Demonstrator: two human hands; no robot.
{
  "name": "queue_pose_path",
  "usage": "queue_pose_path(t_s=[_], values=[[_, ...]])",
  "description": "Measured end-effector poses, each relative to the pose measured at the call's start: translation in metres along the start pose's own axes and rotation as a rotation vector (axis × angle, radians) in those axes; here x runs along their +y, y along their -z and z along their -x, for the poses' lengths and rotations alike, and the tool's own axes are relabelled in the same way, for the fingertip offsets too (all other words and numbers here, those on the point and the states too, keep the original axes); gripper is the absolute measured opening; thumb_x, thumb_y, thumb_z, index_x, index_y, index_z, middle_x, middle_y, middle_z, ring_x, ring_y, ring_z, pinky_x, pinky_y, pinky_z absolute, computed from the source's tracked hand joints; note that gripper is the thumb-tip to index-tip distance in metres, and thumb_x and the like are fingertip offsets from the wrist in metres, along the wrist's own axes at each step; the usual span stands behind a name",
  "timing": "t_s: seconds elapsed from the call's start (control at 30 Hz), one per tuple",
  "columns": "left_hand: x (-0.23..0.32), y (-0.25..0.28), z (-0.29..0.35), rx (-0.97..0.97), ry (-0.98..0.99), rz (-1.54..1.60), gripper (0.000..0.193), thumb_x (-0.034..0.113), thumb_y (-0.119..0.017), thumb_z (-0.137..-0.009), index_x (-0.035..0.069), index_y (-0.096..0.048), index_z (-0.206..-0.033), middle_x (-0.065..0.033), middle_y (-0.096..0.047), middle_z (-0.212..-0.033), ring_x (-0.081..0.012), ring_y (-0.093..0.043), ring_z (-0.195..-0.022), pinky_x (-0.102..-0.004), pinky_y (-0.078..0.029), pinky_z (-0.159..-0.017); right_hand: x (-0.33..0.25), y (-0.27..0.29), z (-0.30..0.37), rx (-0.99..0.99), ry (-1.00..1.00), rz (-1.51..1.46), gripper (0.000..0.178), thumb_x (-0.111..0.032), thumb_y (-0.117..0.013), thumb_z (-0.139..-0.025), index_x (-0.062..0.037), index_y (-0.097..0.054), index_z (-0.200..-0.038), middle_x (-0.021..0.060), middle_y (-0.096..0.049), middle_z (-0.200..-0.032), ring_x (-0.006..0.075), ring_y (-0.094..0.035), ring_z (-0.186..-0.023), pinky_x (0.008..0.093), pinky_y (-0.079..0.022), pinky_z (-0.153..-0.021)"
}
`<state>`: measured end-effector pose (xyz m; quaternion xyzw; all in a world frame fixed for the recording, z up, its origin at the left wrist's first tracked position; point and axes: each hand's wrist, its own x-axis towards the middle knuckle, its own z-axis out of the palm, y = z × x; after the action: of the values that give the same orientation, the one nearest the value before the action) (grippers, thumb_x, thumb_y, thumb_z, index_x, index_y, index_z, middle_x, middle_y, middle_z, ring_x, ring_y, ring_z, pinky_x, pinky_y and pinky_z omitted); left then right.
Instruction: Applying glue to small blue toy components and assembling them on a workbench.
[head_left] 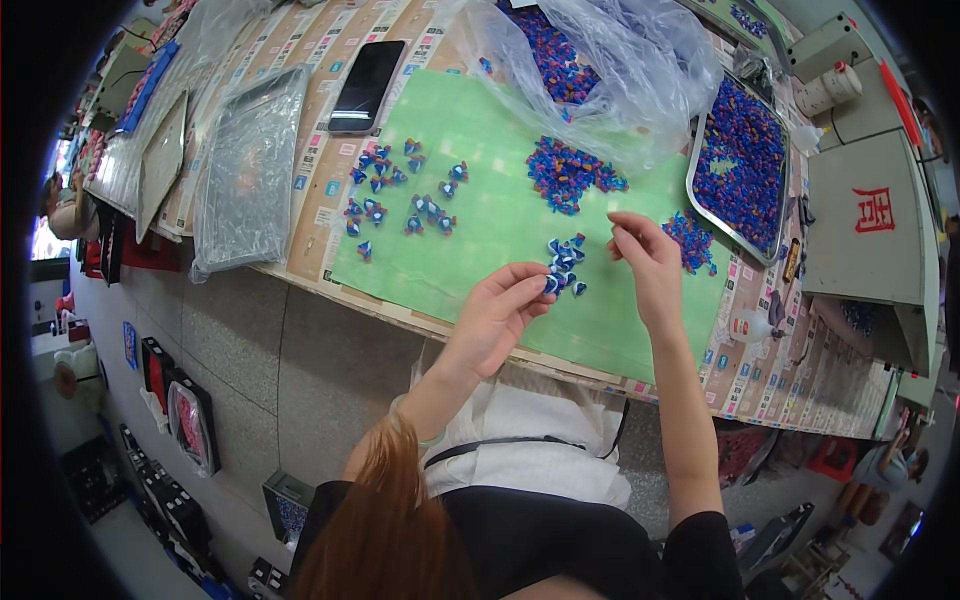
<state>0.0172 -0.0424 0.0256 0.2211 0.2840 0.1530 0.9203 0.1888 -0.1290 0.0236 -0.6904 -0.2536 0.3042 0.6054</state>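
My left hand (pixel 500 308) pinches a small blue-and-white plastic piece (pixel 551 285) between thumb and index finger. It is held over the green mat (pixel 480 120), beside a cluster of similar blue-and-white pieces (pixel 567 252). To the right of that cluster, my right hand (pixel 648 258) hovers with thumb and fingertips together; whatever they may hold is too small to make out. Beyond it lies a pile of tiny blue and red parts (pixel 565 175), with a smaller pile (pixel 690 240) to its right. Several small groups of blue, white and red pieces (pixel 378 168) sit at the mat's left.
A clear plastic bag (pixel 640 70) of such parts spreads across the far edge. At right stand a metal tray (pixel 693 180) full of parts, a small white bottle (pixel 752 325) and a grey machine (pixel 870 215). A phone (pixel 367 88) and a plastic-wrapped tray (pixel 247 170) lie left.
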Motion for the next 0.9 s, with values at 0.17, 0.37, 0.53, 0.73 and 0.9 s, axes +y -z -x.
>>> queue_pose_path(t_s=[0.17,0.37,0.53,0.73,0.9], values=[[-0.009,-0.016,-0.007,-0.055,0.033,-0.014,0.014,0.004,-0.050,-0.081,0.001,-0.052,-0.094,-0.0041,-0.056,-0.084,-0.0108,-0.054,-0.076,-0.0215,-0.044,-0.069,-0.023,0.011,0.040,-0.006,-0.350,-0.515,0.013,-0.007,-0.049,-0.081,0.0007,-0.051,-0.092,0.0084,-0.057,-0.081,0.0149,-0.056,-0.067,0.0244,-0.045,-0.060],[-0.021,-0.032,-0.005,-0.070,0.012,-0.082,0.015,0.002,-0.050,-0.080,0.001,-0.052,-0.094,-0.0054,-0.057,-0.086,-0.0123,-0.055,-0.079,-0.0234,-0.044,-0.072,-0.028,0.011,0.075,-0.029,-0.329,-0.531,0.010,-0.006,-0.049,-0.081,0.0007,-0.050,-0.089,0.0097,-0.058,-0.079,0.0146,-0.057,-0.069,0.0242,-0.046,-0.061],[-0.028,-0.037,0.001,-0.067,-0.102,-0.249,0.016,0.001,-0.052,-0.078,0.000,-0.053,-0.094,-0.0057,-0.057,-0.087,-0.0121,-0.054,-0.080,-0.0241,-0.043,-0.074,-0.036,-0.001,0.085,0.057,-0.219,-0.372,0.008,-0.003,-0.049,-0.079,0.0016,-0.049,-0.086,0.0092,-0.058,-0.075,0.0133,-0.057,-0.067,0.0232,-0.046,-0.061],[-0.024,-0.046,0.009,-0.063,-0.209,-0.432,0.015,0.001,-0.054,-0.077,-0.001,-0.055,-0.091,-0.0053,-0.058,-0.086,-0.0100,-0.054,-0.079,-0.0217,-0.042,-0.073,-0.033,-0.002,0.089,0.083,-0.150,-0.319,0.006,-0.002,-0.051,-0.078,0.0018,-0.049,-0.082,0.0088,-0.058,-0.073,0.0127,-0.057,-0.068,0.0214,-0.045,-0.060],[-0.027,-0.045,0.011,-0.061,-0.304,-0.574,0.014,-0.002,-0.053,-0.077,-0.002,-0.057,-0.090,-0.0052,-0.058,-0.084,-0.0094,-0.054,-0.077,-0.0198,-0.042,-0.072,-0.031,-0.001,0.090,0.062,-0.177,-0.327,0.004,-0.001,-0.052,-0.078,0.0020,-0.050,-0.081,0.0078,-0.057,-0.072,0.0107,-0.056,-0.066,0.0205,-0.045,-0.060]])
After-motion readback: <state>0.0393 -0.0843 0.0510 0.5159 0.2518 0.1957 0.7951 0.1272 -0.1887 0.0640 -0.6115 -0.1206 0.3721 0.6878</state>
